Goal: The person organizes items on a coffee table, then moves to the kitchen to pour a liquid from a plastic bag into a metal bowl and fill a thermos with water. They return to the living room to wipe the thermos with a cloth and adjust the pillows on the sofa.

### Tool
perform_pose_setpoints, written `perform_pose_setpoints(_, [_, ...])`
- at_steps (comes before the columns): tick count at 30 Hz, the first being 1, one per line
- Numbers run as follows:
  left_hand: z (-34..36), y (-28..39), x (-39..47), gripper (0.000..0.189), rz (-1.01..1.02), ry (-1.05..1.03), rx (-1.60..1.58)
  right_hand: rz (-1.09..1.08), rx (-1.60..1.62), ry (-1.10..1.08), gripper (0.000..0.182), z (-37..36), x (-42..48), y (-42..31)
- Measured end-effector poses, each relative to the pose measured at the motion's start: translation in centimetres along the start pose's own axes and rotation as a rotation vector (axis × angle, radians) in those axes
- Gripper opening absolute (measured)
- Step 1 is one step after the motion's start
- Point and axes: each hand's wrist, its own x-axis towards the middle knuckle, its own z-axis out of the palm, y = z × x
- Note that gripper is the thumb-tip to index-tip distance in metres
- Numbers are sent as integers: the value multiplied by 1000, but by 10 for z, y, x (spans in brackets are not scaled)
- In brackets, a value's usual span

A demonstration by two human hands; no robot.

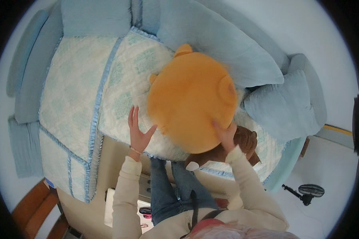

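Note:
A large round orange plush cushion (191, 98) with small ear-like nubs appears in front of me over the sofa seat, slightly blurred. On its lower right edge is my right hand (226, 136), with the thumb over the plush and the other fingers partly hidden. My left hand (139, 137) is apart from the cushion's left side, its fingers spread and nothing in it. A brown plush toy (248, 142) with a pale part lies beneath my right wrist, partly covered by the orange cushion.
A cream and green quilted sofa cover (74, 89) with blue ruffled edges spreads to the left. Large blue cushions (221, 44) line the sofa back, and a smaller blue pillow (281, 107) rests at right. A black fan (309, 191) stands on the floor at right.

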Motion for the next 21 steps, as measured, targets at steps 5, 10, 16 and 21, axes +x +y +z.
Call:
perform_pose_setpoints(5, [-50,82,86,128,374,-75,204,-410,-26,-454,39,16,-68,-89])
perform_pose_setpoints(10, [-99,-18,74,94,-34,-496,-148,-276,9,-760,49,35,-66,-98])
perform_pose_setpoints(16, [-199,-19,59,49,-234,-439,-160,233,-216,-586,53,33,27,-108])
perform_pose_setpoints(21, [-369,-126,71,43,-53,42,25,-659,-1148,280,94,-48,245,-130])
